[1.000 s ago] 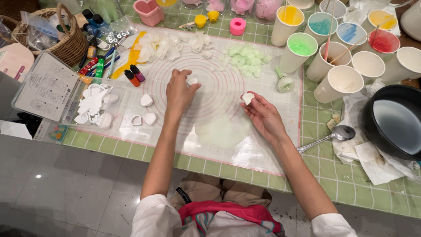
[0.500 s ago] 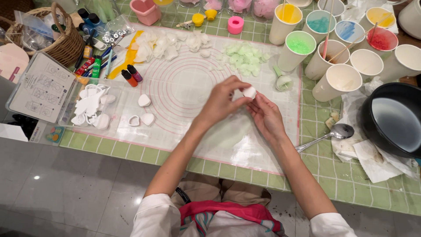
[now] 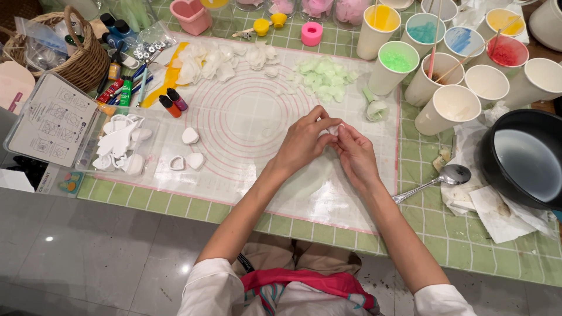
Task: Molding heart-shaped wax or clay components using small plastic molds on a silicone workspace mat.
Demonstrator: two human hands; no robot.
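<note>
Pretty bright, even indoor light from overhead, so shadows under the hands are soft. A lamp glares off the glossy grey floor (image 3: pixel 50 239) left of the silicone mat (image 3: pixel 246 117). Sharp focus, slight wide-angle bending toward the corners.

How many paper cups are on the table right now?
9, clustered top right: yellow, green, teal, blue, orange, red, three white. Others may sit off-frame.

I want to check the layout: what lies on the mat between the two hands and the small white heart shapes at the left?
In the head view, only bare silicone mat with pink circles lies between the hands and the white heart shapes.
</note>
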